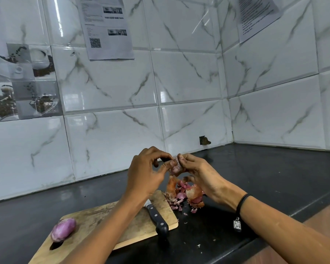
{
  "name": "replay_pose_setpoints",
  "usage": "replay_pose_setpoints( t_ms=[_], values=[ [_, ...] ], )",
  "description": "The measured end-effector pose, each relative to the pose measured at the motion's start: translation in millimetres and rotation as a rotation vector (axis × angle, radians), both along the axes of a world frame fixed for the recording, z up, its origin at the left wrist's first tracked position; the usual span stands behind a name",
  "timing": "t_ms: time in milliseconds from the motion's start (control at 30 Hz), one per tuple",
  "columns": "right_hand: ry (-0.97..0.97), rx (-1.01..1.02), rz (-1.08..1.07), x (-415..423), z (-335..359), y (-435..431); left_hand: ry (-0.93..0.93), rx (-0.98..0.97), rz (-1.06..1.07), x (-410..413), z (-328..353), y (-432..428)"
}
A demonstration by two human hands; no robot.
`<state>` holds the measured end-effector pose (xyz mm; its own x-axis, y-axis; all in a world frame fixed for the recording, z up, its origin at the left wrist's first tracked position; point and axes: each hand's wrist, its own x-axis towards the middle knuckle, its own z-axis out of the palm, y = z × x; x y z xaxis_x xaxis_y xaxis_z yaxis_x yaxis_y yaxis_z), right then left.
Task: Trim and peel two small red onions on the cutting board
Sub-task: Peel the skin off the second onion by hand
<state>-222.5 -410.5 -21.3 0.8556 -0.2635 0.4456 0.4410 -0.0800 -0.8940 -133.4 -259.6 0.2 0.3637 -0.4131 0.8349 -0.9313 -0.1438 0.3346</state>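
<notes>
Both hands are raised above the counter with a small red onion (175, 168) between them. My left hand (149, 172) pinches the onion at its near side with thumb and fingertips. My right hand (196, 172) grips it from the right. A strip of orange skin (172, 184) hangs down from the onion. A second onion (63, 229), purple and peeled, lies on the left end of the wooden cutting board (133, 225). A black-handled knife (156, 218) lies on the board's right end, its blade partly hidden under my left forearm.
A heap of onion skins and trimmings (187, 197) sits on the black counter (265, 178) just past the board's right corner. White marble-pattern tiled walls (179, 82) meet in a corner at the back right. Printed sheets hang on the walls.
</notes>
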Motion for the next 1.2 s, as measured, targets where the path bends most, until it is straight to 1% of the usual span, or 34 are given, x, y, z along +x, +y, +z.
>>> replay_pose_setpoints(
  t_ms=[133,233,300,400,500,700,833,933,1033,1100,1200],
  values=[
    [0.006,-0.021,-0.037,3,-1,-1,-0.14,0.125,0.136,0,-2,-2],
    [0.016,-0.028,-0.079,7,-2,-2,-0.152,0.164,0.169,1,-3,-3],
    [0.011,0.009,-0.121,9,-1,-4,-0.146,0.178,0.171,2,-4,-4],
    [0.007,0.068,-0.14,10,1,-8,-0.106,0.156,0.132,1,-3,-3],
    [0.016,0.078,-0.119,9,2,-7,-0.041,0.146,0.126,1,-1,-1],
    [0.037,0.135,-0.094,8,2,-7,0.051,0.224,0.14,2,-3,0],
    [0.042,0.241,-0.061,9,3,-9,0.111,0.202,0.097,3,-5,-3],
    [0.047,0.308,-0.038,11,3,-10,0.148,0.209,0.12,-1,-3,-3],
    [0.072,0.291,-0.02,11,0,-9,0.184,0.223,0.14,-3,-2,-2],
    [0.089,0.244,-0.025,12,0,-8,0.206,0.227,0.137,-2,-1,-2],
    [0.12,0.145,-0.091,13,-2,-7,0.236,0.233,0.129,-2,-1,-2]
  ],
)
